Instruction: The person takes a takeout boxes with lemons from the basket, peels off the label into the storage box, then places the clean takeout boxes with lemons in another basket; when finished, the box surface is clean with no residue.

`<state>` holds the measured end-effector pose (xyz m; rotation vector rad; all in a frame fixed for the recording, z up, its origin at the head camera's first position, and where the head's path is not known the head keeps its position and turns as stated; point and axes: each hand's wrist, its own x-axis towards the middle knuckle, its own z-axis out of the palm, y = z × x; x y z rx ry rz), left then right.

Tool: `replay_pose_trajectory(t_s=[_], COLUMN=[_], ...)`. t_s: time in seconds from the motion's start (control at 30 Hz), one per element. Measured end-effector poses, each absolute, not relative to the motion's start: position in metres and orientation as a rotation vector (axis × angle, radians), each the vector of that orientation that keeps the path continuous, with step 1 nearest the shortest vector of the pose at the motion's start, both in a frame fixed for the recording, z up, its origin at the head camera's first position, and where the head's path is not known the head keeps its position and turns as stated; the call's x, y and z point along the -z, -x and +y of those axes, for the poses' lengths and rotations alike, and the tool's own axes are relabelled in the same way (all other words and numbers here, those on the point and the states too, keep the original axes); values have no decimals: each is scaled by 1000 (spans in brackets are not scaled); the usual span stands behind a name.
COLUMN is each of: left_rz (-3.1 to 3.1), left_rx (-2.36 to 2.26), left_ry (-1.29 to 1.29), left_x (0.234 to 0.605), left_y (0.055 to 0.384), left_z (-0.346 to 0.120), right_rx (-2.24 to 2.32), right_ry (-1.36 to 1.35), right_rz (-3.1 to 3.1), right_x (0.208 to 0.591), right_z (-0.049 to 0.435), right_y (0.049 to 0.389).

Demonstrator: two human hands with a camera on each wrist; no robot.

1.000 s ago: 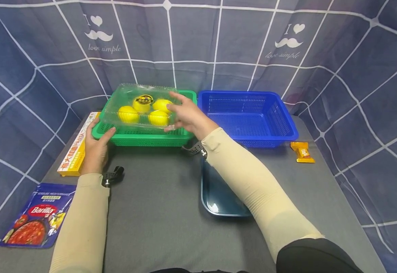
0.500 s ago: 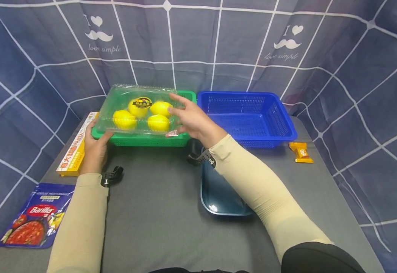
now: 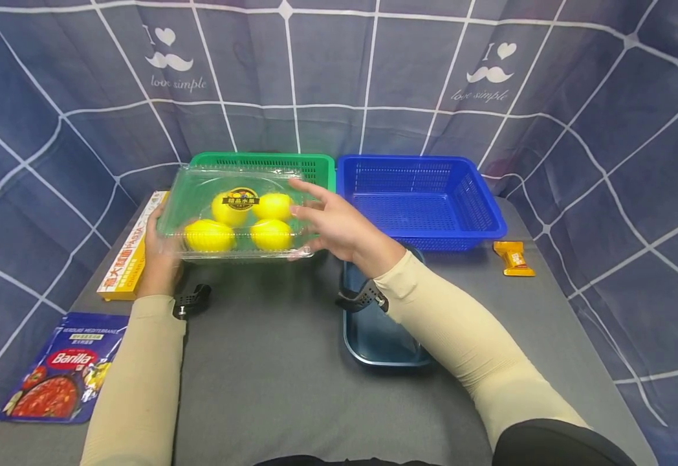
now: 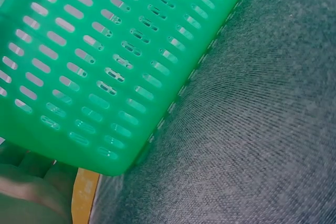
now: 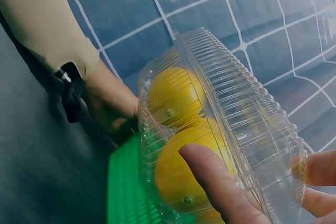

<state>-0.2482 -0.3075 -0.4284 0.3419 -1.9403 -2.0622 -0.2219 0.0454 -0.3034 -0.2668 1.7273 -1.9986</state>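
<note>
A clear plastic clamshell with a black and gold label holds several lemons. My right hand grips its right end, and in the right wrist view the thumb and fingers lie on opposite sides. The clamshell is raised over the front of the green basket, hiding much of it. At the basket's left end is my left hand, its thumb hidden behind the clamshell. In the left wrist view the fingers curl at the basket's end wall.
A blue basket stands right of the green one. A dark blue tray lies in front of it, partly under my right forearm. A pasta box and a Barilla pouch lie left; an orange-wrapped snack lies right.
My right hand has drawn the clamshell toward me and slightly left, from above the green basket to over its front edge. My left hand has stayed at the basket's left end.
</note>
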Motion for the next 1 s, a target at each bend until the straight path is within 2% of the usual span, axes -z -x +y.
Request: replay_pose_trajectory(t_s=[0.17,0.37,0.73,1.0], left_rz=[-1915,-2022,-1906,-1781], left_rx=[2180,2066,2184,2256], left_ry=[-366,-397,-226,-163], left_x=[411,397,432,426], left_y=[234,218,242,239], left_z=[-295,-284,-308,-304], right_rx=[2002,1958,1910,1850], right_ry=[276,311,364,373], right_rz=[1662,1692,1677,1709], right_x=[306,313,327,341], right_z=[51,60,71,77], right_y=[208,196,176,163])
